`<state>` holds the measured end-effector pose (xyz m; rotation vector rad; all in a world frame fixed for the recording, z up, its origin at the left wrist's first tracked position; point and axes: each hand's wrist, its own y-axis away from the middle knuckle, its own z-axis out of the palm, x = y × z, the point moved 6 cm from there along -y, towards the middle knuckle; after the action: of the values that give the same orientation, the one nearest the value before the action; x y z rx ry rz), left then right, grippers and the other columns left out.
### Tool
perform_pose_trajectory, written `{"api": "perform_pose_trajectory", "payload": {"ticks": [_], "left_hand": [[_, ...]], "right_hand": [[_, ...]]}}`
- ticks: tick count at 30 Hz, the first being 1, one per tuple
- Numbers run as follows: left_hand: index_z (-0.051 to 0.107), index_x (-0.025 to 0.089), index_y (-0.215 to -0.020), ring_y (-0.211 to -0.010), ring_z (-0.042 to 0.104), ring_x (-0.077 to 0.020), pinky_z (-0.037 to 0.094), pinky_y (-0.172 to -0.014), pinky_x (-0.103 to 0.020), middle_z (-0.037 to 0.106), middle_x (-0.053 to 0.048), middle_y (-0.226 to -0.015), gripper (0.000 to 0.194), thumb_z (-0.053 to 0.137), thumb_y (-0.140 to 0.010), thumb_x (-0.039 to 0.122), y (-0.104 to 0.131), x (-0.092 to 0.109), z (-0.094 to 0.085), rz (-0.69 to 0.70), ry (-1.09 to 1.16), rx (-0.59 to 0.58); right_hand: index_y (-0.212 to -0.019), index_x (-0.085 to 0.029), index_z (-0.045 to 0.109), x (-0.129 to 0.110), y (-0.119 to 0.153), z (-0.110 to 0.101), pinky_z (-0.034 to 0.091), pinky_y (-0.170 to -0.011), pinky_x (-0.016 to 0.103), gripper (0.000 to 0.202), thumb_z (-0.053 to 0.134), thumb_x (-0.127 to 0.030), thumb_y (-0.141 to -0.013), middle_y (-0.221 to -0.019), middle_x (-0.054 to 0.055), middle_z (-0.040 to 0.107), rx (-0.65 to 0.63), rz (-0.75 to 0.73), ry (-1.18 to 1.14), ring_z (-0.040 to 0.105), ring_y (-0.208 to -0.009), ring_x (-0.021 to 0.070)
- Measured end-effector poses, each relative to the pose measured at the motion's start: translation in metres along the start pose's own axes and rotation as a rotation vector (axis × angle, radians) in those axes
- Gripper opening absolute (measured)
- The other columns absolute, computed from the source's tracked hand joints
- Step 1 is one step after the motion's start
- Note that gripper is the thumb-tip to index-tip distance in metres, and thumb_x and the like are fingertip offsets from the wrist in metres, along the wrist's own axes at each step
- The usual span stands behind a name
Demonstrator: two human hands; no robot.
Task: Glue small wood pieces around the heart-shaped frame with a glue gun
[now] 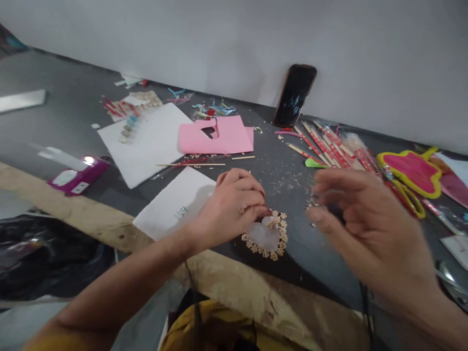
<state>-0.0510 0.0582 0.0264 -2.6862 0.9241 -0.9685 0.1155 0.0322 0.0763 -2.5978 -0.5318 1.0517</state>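
Note:
At the front of the dark table is a heart-shaped piece (261, 237) with a pale, translucent middle. Small flower-shaped wooden pieces (274, 254) line its edge. My left hand (237, 200) is closed at the upper left edge of the heart, fingers bent and thumb touching it; the fingers cover that part. To the right, my right hand (365, 219) is raised above the table, apart from the heart. Its fingers are curled and slightly blurred, with a gap between thumb and fingertips, and I see nothing held there.
A white sheet (175, 207) with handwriting lies beside my left hand. Behind are pink foam (226, 136), a larger white board (146, 156) and a phone (295, 95) against the wall. Wrapped chopsticks (325, 141) lie right; a purple glue-gun-like device (78, 178) stands left.

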Motion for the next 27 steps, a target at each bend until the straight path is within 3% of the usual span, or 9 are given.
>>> {"api": "perform_pose_trajectory", "payload": {"ticks": [4,6,11,16,24,27], "left_hand": [[0.068,0.023,-0.079,-0.102,0.052,-0.0207,0.035,-0.093,-0.041,0.069,0.001,-0.094,0.020,0.054,-0.093,0.027,0.009,-0.021,-0.003,-0.072,-0.077,0.042],[0.068,0.024,-0.087,-0.104,0.051,-0.0209,0.033,-0.093,-0.042,0.067,-0.001,-0.102,0.021,0.048,-0.094,0.020,0.013,-0.024,0.001,-0.097,-0.132,0.035],[0.065,0.024,-0.102,-0.109,0.049,-0.0254,0.033,-0.092,-0.045,0.064,-0.003,-0.110,0.017,0.059,-0.086,0.029,0.015,0.001,0.026,-0.083,-0.171,-0.116],[0.064,0.023,-0.101,-0.107,0.048,-0.0266,0.030,-0.092,-0.049,0.065,-0.003,-0.102,0.019,0.060,-0.084,0.031,0.009,0.032,0.051,-0.017,-0.217,-0.208],[0.060,0.020,-0.083,-0.102,0.050,-0.0266,0.019,-0.097,-0.057,0.069,-0.003,-0.083,0.026,0.066,-0.081,0.045,0.003,0.039,0.072,-0.035,-0.322,-0.189],[0.060,0.020,-0.081,-0.100,0.051,-0.0255,0.019,-0.096,-0.056,0.069,-0.003,-0.080,0.023,0.064,-0.082,0.042,0.003,0.036,0.076,-0.062,-0.316,-0.177]], "right_hand": [[-0.106,-0.029,0.062,0.007,0.017,-0.039,0.051,-0.060,0.031,0.019,0.058,-0.035,-0.089,-0.092,0.005,0.064,0.230,0.235,0.018,0.059,-0.071,0.0163],[-0.100,-0.029,0.063,0.018,0.026,-0.044,0.048,-0.052,0.029,0.016,0.056,-0.038,-0.089,-0.091,0.005,0.064,0.244,0.288,0.010,0.057,-0.066,0.0159],[-0.103,-0.026,0.060,0.053,0.044,-0.019,0.051,-0.054,0.026,0.027,0.059,-0.045,-0.083,-0.087,0.004,0.066,0.000,0.339,-0.058,0.061,-0.066,0.0145],[-0.110,-0.024,0.057,0.059,0.052,0.006,0.054,-0.068,0.027,0.030,0.056,-0.044,-0.087,-0.094,0.004,0.066,-0.123,0.311,-0.146,0.064,-0.078,0.0145],[-0.110,-0.025,0.057,0.065,0.062,0.008,0.053,-0.068,0.028,0.028,0.053,-0.043,-0.089,-0.094,0.004,0.065,-0.146,0.321,-0.150,0.064,-0.076,0.0145],[-0.110,-0.025,0.057,0.068,0.066,0.008,0.052,-0.069,0.029,0.029,0.053,-0.044,-0.089,-0.095,0.004,0.066,-0.152,0.338,-0.149,0.064,-0.078,0.0148]]}}
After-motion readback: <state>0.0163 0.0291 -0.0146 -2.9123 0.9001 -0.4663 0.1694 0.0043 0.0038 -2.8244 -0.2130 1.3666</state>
